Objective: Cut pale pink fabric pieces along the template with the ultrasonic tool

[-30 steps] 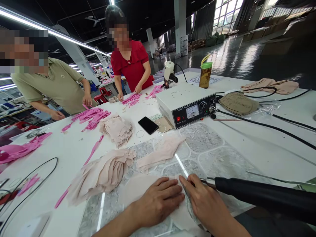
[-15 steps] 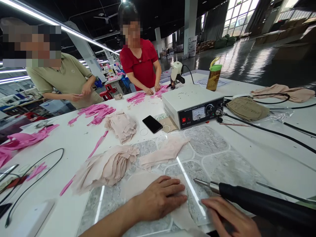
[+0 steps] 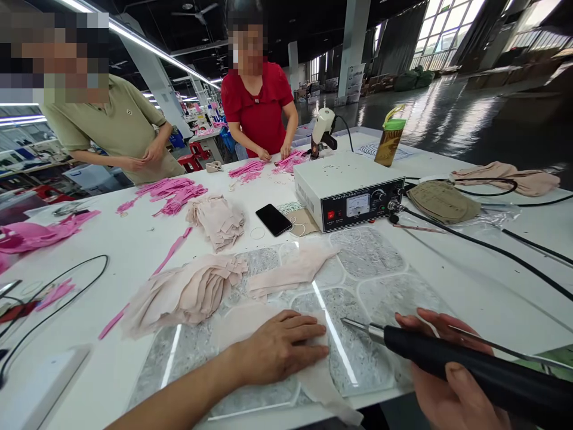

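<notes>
My left hand (image 3: 284,346) lies flat, fingers stretched out, on a pale pink fabric piece (image 3: 233,325) over the grey patterned board (image 3: 385,298). At the right, my right hand (image 3: 447,370) is around a black-handled tool (image 3: 452,364), its thumb on the near side and fingers beyond the handle. The tool's pointed metal tip (image 3: 353,324) is over the board, right of the fabric. Another pale piece (image 3: 295,272) lies farther back on the board. A layered pale fabric stack (image 3: 192,292) sits to the left.
Behind the board are a phone (image 3: 273,220), a control box (image 3: 349,191) with a cable, and a bottle (image 3: 390,142). Pink fabric (image 3: 174,194) lies at the left. Two people stand across the table (image 3: 447,257), one handling pink strips.
My right hand has moved from beside the tool to around its handle. The view has shifted slightly. My left hand remains on the fabric.
</notes>
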### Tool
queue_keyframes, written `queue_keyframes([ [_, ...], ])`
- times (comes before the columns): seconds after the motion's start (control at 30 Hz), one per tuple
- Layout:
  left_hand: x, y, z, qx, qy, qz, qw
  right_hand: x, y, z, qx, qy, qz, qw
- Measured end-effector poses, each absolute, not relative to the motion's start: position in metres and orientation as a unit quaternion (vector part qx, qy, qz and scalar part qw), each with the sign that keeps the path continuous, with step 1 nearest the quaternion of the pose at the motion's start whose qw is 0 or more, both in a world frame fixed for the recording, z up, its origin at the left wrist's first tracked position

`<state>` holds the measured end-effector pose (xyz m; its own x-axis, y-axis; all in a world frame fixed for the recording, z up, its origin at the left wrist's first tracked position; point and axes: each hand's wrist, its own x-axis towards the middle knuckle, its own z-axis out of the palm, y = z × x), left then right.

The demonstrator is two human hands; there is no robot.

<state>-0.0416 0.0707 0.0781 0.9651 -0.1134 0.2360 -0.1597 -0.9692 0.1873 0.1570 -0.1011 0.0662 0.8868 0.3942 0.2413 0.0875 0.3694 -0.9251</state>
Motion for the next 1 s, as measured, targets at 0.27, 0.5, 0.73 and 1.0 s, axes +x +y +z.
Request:
queue_keyframes([
  [0.27, -0.043, 0.071, 0.073, 0.987, -0.071, 0.098, 0.107, 0.144, -0.095, 0.083, -0.438, -0.232, 0.231, 0.837],
  [0.5, -0.043, 0.07, 0.072, 0.988, -0.073, 0.092, 0.103, 0.141, -0.086, 0.083, -0.448, -0.321, 0.228, 0.803],
  [0.73, -0.042, 0.069, 0.071, 0.988, -0.07, 0.101, 0.092, 0.141, -0.085, 0.084, -0.455, -0.305, 0.244, 0.8],
  [1.0, -0.041, 0.069, 0.07, 0.984, -0.075, 0.136, 0.088, 0.138, -0.078, 0.095, -0.47, -0.312, 0.223, 0.795],
])
